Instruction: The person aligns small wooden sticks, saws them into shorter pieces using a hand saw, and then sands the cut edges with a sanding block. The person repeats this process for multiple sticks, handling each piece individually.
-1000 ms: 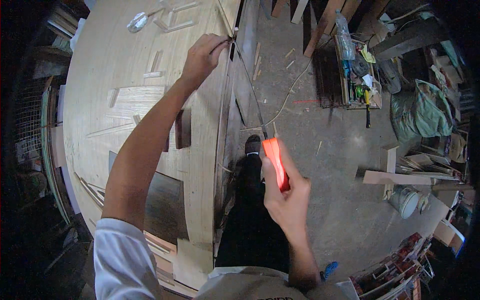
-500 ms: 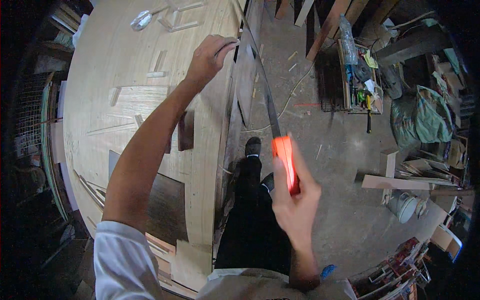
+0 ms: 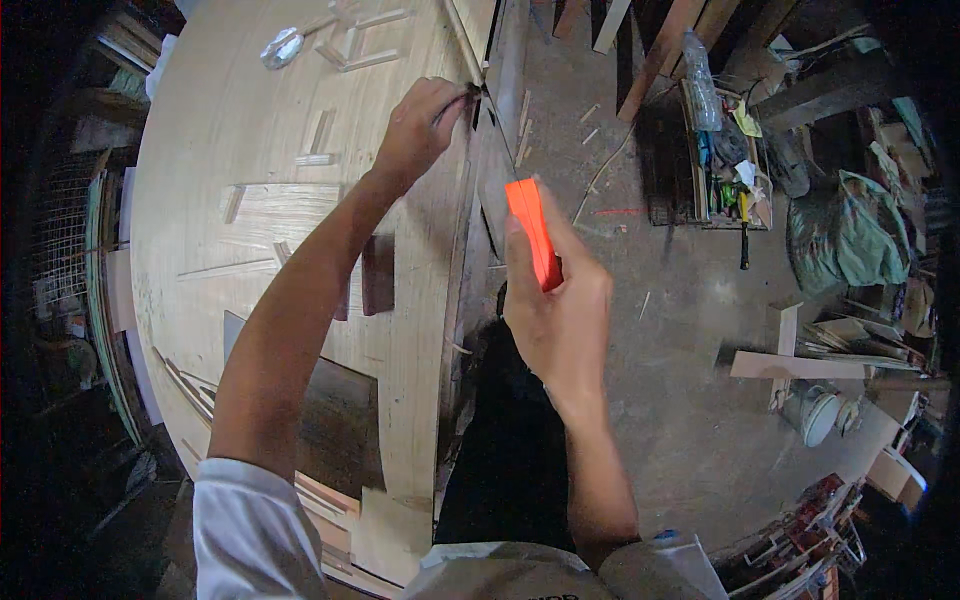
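My right hand (image 3: 560, 300) grips the bright orange handle of a handsaw (image 3: 538, 235). Its thin blade runs away from me toward the workbench edge and passes close by my left fingertips. Beyond them a pale narrow strip (image 3: 462, 40) carries on in the same line; I cannot tell whether it is the blade's far part catching light. Over the edge of the pale wooden bench top (image 3: 200, 140), my left hand (image 3: 418, 125) is closed in a pinch. What it pinches is too small and dark to make out.
On the bench lie thin wood strips (image 3: 370, 60), a crumpled clear wrapper (image 3: 282, 48), a dark block (image 3: 378, 275) and a dark panel (image 3: 340, 420). On the floor at right stand a tool crate (image 3: 725, 165), a green sack (image 3: 850, 235), planks (image 3: 795, 365) and a white bucket (image 3: 815, 415).
My right hand has pushed the saw away from me and slightly left, so the handle is nearer the bench edge. My left hand has stayed almost in place.
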Motion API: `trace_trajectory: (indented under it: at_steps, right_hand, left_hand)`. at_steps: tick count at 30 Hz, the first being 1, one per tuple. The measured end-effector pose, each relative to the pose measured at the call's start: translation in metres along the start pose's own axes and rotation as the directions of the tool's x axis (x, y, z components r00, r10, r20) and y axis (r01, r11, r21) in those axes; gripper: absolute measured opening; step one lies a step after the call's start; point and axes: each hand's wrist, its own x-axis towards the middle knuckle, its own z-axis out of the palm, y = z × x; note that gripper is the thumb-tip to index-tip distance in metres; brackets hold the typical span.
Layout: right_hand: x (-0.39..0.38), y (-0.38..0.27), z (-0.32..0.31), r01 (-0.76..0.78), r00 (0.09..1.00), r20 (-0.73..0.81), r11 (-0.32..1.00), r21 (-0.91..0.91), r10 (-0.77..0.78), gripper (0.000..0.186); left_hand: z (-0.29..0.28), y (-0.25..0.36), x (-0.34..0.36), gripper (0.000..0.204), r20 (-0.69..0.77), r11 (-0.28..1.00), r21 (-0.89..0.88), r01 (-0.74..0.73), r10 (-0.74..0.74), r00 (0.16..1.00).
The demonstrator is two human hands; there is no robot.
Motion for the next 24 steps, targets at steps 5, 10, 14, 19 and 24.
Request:
trace_trajectory:
  at_steps: [5, 10, 14, 19, 24]
  right_hand:
    - [-0.001, -0.003, -0.001, 0.004, 1.0, 0.001, 0.999, -0.033, -0.004, 0.04]
    - [-0.012, 0.0, -0.011, -0.078, 0.996, 0.028, 0.996, -0.044, 0.079, 0.039]
    - [-0.029, 0.009, -0.019, -0.097, 0.995, 0.017, 0.993, 0.06, 0.096, 0.04]
    - [-0.057, 0.007, -0.032, -0.151, 0.988, 0.022, 0.985, 0.077, 0.15, 0.039]
    - [-0.087, 0.009, -0.045, -0.145, 0.989, 0.023, 0.989, 0.04, 0.145, 0.041]
  left_hand:
    - [-0.003, 0.003, 0.0, 0.015, 0.008, 1.0, 0.027, -0.014, 0.014, 1.0]
    - [0.0, -0.001, 0.0, 0.015, -0.029, 0.999, 0.014, -0.034, 0.035, 0.999]
    - [0.003, -0.003, 0.0, 0.014, -0.077, 0.999, -0.014, -0.043, 0.042, 0.996]
    - [0.003, -0.004, 0.0, 0.015, -0.043, 1.0, 0.006, -0.028, 0.028, 0.999]
    - [0.0, -0.003, -0.001, 0.016, -0.04, 1.0, 0.014, -0.026, 0.027, 0.999]
